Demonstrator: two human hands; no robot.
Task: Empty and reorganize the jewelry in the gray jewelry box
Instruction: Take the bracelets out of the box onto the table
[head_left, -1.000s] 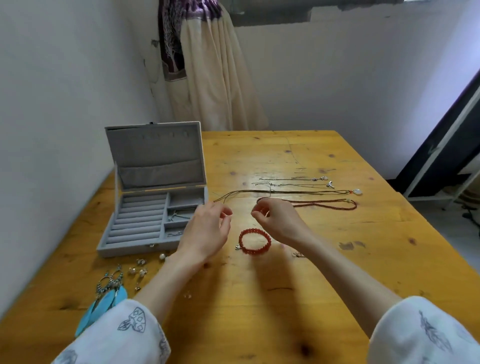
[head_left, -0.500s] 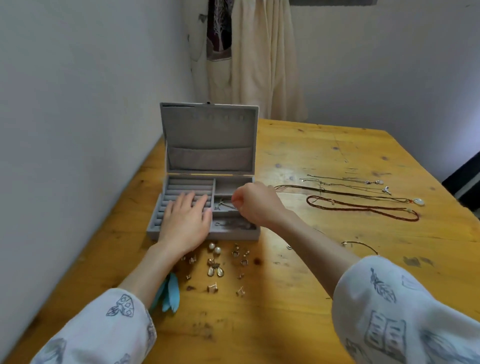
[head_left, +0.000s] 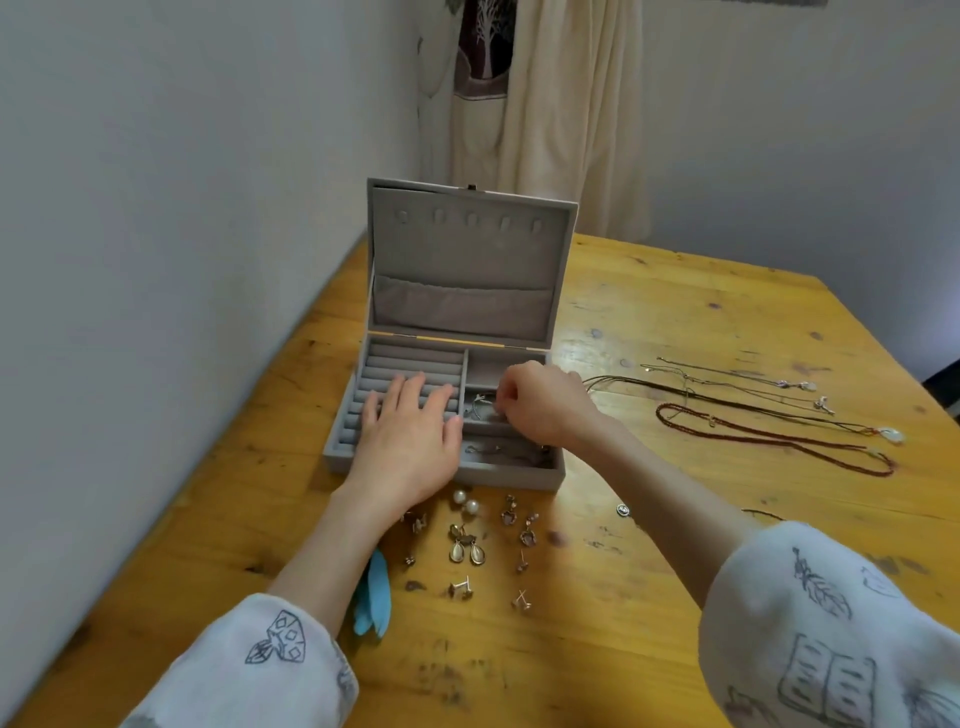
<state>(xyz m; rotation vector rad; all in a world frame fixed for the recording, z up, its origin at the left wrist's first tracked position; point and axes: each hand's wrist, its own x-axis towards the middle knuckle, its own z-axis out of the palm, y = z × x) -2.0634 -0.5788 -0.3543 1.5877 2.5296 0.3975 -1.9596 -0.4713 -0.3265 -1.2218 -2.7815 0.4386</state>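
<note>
The left hand (head_left: 405, 436) is laid flat on the gray jewelry box (head_left: 447, 364); the right hand (head_left: 540, 402) is curled inside, its hold hidden.

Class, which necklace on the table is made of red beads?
The red beaded necklace, lying nearest the table's front; the others are thin cords or chains.

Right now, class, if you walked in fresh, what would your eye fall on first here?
The open gray jewelry box stands at the table's left side, its lid upright. The left hand rests flat on its ring rolls, while the right hand pinches at something small in a middle compartment. Earrings lie scattered before the box, and long necklaces stretch out to its right.
</note>
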